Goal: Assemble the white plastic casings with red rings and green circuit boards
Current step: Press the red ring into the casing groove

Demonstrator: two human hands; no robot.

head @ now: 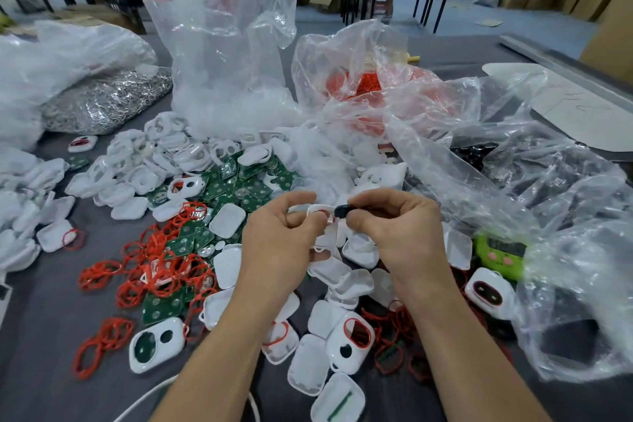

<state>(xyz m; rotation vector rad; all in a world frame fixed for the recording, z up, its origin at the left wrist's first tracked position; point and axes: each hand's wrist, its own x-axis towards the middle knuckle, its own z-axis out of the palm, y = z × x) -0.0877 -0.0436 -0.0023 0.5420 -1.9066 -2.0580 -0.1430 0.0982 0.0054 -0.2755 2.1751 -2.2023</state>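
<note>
- Your left hand [281, 243] is curled round a white casing [315, 208], thumb and fingers gripping its left edge. It is held up off the table [41, 325], just above the loose shells. That is probably so you can see into it while fitting.
- Your right hand [400, 230] pinches a small black part [342, 211] between thumb and forefinger, with the other fingers tucked in. The part touches the casing's right side.
- A red ring [325, 215] shows inside the casing's opening, so the ring step looks done. My read is that you're seating the black part now.
- The casing's open face tilts up toward you. Its long axis is mostly hidden under your fingers, so I cannot tell which way it runs.
- The black part lies roughly left to right, its free end toward the casing.
- Loose red rings [161, 271] are heaped to your left, and green circuit boards [236, 187] lie just beyond your hands. Both are near, likely staged for quick grabs.
- A closed-up casing [156, 344] with green showing in its window lies near the front left.
- Plastic bags [226, 45] stand behind the piles.
</note>
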